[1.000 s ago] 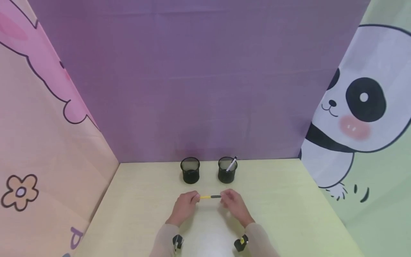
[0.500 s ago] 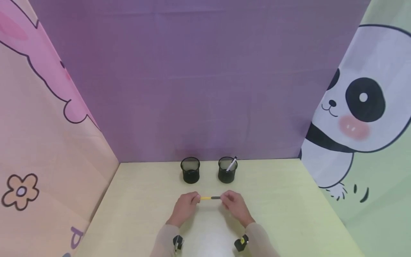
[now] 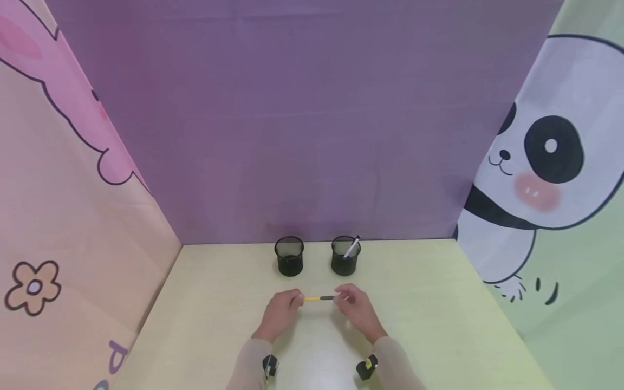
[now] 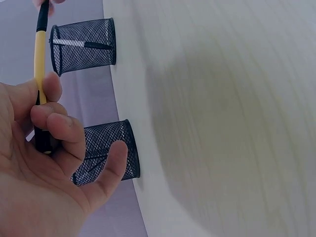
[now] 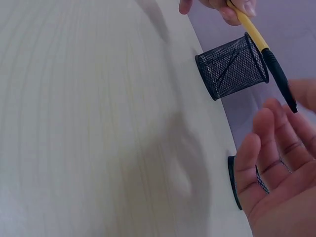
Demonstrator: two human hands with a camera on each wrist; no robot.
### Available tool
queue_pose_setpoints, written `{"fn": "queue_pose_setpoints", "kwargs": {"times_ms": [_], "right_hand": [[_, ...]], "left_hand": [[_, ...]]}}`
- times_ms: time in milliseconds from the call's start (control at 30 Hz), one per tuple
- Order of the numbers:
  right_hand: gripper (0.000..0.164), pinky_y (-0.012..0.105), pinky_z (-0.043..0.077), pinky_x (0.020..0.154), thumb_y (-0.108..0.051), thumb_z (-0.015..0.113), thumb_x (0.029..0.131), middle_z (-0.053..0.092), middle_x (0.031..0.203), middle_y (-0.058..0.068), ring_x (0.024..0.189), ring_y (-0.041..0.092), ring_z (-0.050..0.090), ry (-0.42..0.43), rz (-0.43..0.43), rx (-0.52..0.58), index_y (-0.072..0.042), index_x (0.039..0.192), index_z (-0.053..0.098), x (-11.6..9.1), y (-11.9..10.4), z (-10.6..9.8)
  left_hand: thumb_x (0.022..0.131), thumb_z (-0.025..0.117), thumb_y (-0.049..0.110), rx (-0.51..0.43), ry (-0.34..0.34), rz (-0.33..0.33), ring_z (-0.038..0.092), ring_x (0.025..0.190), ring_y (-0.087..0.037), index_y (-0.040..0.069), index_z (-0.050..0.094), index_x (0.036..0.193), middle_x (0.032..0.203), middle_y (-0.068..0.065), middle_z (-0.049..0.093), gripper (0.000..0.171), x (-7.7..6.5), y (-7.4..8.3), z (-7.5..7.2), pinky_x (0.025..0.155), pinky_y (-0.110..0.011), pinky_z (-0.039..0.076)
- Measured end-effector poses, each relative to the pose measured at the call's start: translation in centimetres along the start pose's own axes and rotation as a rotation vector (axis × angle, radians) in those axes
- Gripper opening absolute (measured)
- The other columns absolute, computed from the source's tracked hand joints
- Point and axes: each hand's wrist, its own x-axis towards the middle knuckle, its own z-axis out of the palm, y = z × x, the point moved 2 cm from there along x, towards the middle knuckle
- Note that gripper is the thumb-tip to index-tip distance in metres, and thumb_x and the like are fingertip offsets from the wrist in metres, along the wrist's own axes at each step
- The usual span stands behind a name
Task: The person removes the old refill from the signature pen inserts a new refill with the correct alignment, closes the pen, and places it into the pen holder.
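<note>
My left hand (image 3: 281, 311) pinches a yellow pen with black ends (image 3: 313, 298) between thumb and fingers, holding it level above the table. In the left wrist view the pen (image 4: 39, 64) runs through the curled fingers, its black rear end against the palm. My right hand (image 3: 358, 310) is at the pen's other end. The right wrist view shows the right hand's fingers (image 5: 269, 128) extended and spread, with the black pen tip (image 5: 284, 81) bare right by the thumb and fingertips. Beyond the hands stand two black mesh pen holders, left (image 3: 290, 264) and right (image 3: 344, 264).
A white pen with a dark end (image 3: 352, 247) leans in the right holder. A thin dark stick (image 5: 227, 66) shows through the left holder's mesh. The pale wooden table (image 3: 219, 314) ends at a purple cloth backdrop (image 3: 312, 119). Printed cloth panels flank both sides.
My right hand's fingers have loosened and lifted slightly at the pen's black end. The left hand and the pen have stayed nearly in place.
</note>
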Motion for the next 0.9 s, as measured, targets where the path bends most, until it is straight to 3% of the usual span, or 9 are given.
{"fn": "queue_pose_setpoints", "kwargs": {"times_ms": [100, 233, 433, 700, 900], "right_hand": [[0.034, 0.031, 0.055, 0.077, -0.034, 0.064, 0.101, 0.068, 0.101, 0.007, 0.087, 0.019, 0.065, 0.0, 0.057, 0.013, -0.005, 0.12, 0.065, 0.0, 0.05, 0.04], [0.041, 0.032, 0.05, 0.074, -0.045, 0.056, 0.104, 0.066, 0.086, 0.003, 0.079, 0.018, 0.06, -0.006, 0.107, -0.008, -0.006, 0.102, 0.068, 0.0, 0.15, 0.11], [0.039, 0.032, 0.044, 0.068, -0.039, 0.055, 0.105, 0.056, 0.07, 0.0, 0.07, 0.018, 0.054, -0.022, 0.096, -0.026, -0.006, 0.087, 0.066, 0.0, 0.17, 0.08], [0.029, 0.032, 0.048, 0.069, -0.029, 0.061, 0.102, 0.065, 0.079, 0.002, 0.073, 0.018, 0.058, -0.03, 0.057, -0.053, -0.001, 0.101, 0.069, 0.02, -0.12, -0.23], [0.015, 0.031, 0.053, 0.069, -0.022, 0.063, 0.1, 0.07, 0.089, 0.003, 0.074, 0.017, 0.064, -0.006, 0.031, -0.071, -0.009, 0.104, 0.07, -0.01, -0.11, -0.35]], "left_hand": [[0.106, 0.054, 0.024, -0.005, 0.0, -0.001, 0.052, 0.075, -0.016, 0.01, 0.069, 0.096, 0.087, -0.008, 0.068, 0.023, 0.06, -0.03, 0.02, 0.073, -0.033, 0.044], [0.106, 0.054, 0.024, -0.001, -0.001, 0.005, 0.052, 0.074, -0.015, 0.01, 0.069, 0.095, 0.087, -0.008, 0.069, 0.023, 0.04, -0.06, 0.1, 0.072, -0.033, 0.043], [0.106, 0.054, 0.024, 0.003, 0.0, 0.023, 0.051, 0.073, -0.015, 0.01, 0.068, 0.093, 0.086, -0.008, 0.068, 0.023, -0.08, 0.08, 0.16, 0.071, -0.032, 0.044], [0.106, 0.055, 0.023, 0.007, -0.004, 0.006, 0.052, 0.074, -0.015, 0.01, 0.069, 0.094, 0.086, -0.007, 0.068, 0.023, 0.03, 0.21, 0.14, 0.071, -0.033, 0.044], [0.106, 0.055, 0.022, 0.014, -0.003, 0.008, 0.051, 0.074, -0.014, 0.009, 0.069, 0.094, 0.088, -0.009, 0.069, 0.022, 0.05, 0.31, 0.17, 0.072, -0.033, 0.044]]}}
